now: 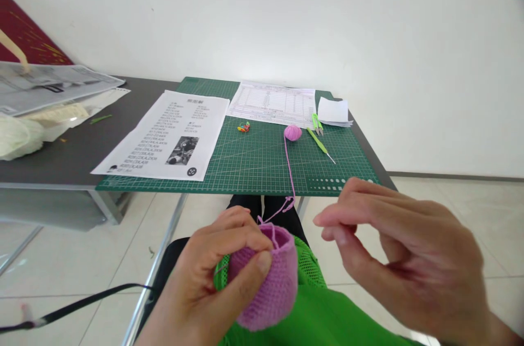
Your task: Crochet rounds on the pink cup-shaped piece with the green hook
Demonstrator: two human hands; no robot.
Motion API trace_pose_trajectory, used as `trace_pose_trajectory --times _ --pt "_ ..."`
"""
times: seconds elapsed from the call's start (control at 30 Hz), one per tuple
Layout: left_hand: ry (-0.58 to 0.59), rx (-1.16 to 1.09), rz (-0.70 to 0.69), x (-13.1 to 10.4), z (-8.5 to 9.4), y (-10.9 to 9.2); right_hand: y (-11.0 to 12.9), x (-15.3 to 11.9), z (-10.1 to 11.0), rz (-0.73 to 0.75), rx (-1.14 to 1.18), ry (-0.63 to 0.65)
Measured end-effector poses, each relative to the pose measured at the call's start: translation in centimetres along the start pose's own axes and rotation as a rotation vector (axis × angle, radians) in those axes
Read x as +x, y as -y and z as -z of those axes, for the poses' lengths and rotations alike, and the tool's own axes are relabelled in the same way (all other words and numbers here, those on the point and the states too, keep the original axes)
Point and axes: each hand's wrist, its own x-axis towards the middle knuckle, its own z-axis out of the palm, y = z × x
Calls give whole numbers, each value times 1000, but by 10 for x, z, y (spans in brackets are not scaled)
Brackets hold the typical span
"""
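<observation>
My left hand grips a pink-purple crocheted cup-shaped piece by its rim, thumb outside, with its open top facing up. From that rim a strand of yarn runs up over the mat's front edge to a small pink ball of yarn. My right hand is raised to the right of the piece, apart from it, thumb and forefinger pinched together with nothing visible between them. A green-handled crochet hook lies on the mat beside small green scissors.
A green cutting mat covers part of the dark table. On it lie a printed pattern sheet, a table form, small white papers and colourful stitch markers. Pale yarn sits at far left.
</observation>
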Motion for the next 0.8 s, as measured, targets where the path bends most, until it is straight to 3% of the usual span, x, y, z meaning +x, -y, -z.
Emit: trace_pose_trajectory --times 0.13,0.2,0.43,0.63,0.8 --pt "-2 54 -44 8 -3 -5 5 3 1 4 76 221" --pt "-8 78 -65 11 -4 -8 6 5 -4 24 92 262" --pt "4 61 -66 6 -1 -7 11 11 -12 128 -3 225" --pt "130 -39 -62 1 -1 1 13 8 -14 214 -169 174" --pt "103 -60 -78 1 -2 2 12 9 -17 262 -185 121"
